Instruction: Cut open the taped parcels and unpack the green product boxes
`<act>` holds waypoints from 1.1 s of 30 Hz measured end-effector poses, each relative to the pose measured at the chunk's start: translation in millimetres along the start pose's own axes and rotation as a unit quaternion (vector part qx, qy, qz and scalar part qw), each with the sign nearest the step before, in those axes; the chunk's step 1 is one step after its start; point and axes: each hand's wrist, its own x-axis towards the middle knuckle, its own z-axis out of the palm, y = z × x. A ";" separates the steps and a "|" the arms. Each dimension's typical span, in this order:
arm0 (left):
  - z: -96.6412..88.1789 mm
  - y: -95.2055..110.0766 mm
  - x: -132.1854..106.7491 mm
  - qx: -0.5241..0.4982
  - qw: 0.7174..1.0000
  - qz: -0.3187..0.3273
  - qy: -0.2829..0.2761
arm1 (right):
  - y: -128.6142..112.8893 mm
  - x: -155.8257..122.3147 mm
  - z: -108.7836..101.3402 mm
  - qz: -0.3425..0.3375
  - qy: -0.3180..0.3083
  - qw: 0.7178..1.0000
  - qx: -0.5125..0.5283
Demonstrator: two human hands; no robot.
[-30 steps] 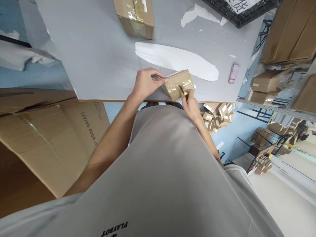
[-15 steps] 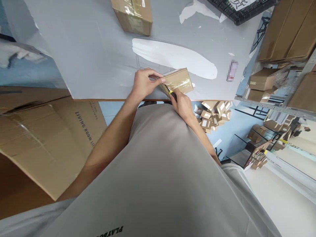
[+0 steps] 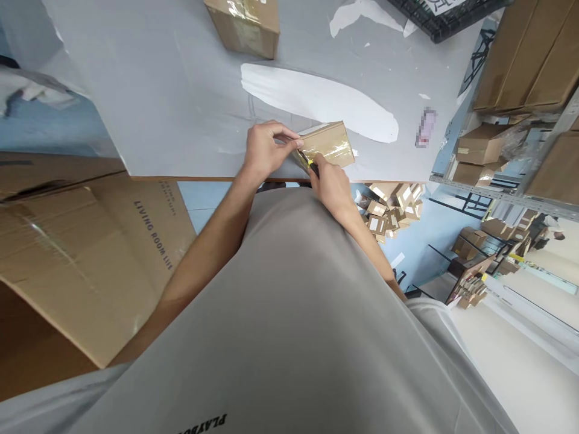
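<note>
A small taped cardboard box lies near the front edge of the grey table. My left hand pinches its left end between thumb and fingers. In my right hand is a black and yellow utility knife. The knife's tip points up and left, at the box's left end close to my left fingertips. Exactly how deep the blade sits, I cannot tell. Behind the box lies a long white strip of paper.
A larger taped carton stands at the back of the table, with a black crate at the back right. Torn white paper lies between them. A big carton is on the left; small boxes are piled on the floor.
The knife and my right hand have shifted very slightly left along the box's end. My left hand keeps its pinch. The whole view has tilted a little.
</note>
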 end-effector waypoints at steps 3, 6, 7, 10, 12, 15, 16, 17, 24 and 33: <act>1.0 -5.7 -0.4 -0.006 1.000 0.012 0.018 | -7.7 8.0 2.7 0.015 -0.002 1.000 -0.014; 1.1 -5.3 0.1 0.006 0.999 0.009 0.031 | -5.0 2.9 6.2 0.042 -0.020 0.999 -0.027; 1.2 -3.8 0.2 0.012 0.999 0.005 0.033 | -1.9 -1.3 8.2 0.057 -0.032 0.997 -0.034; 2.0 1.7 -0.4 0.027 0.999 -0.005 0.037 | 8.3 -15.9 15.8 0.080 -0.052 0.995 -0.042; 3.0 3.6 -1.5 0.028 0.999 -0.005 0.043 | 12.7 -25.6 18.9 0.063 -0.040 0.997 -0.029; 4.4 2.5 -4.0 0.023 0.998 0.005 0.050 | 18.3 -36.7 11.6 0.039 -0.007 0.999 0.000; 4.8 1.4 -5.1 0.022 0.998 0.010 0.053 | 22.1 -38.1 5.5 0.038 0.010 0.999 0.010; 5.2 0.4 -6.1 0.024 0.998 0.014 0.057 | 27.7 -37.7 -1.9 0.041 0.032 0.998 0.021; 10.6 -0.9 -10.2 0.025 0.997 0.004 0.077 | 89.3 -3.2 -31.2 0.098 0.175 0.972 0.120; 30.0 42.1 -5.6 0.116 0.988 0.100 0.033 | 90.3 -10.9 -10.5 0.116 0.153 0.969 0.156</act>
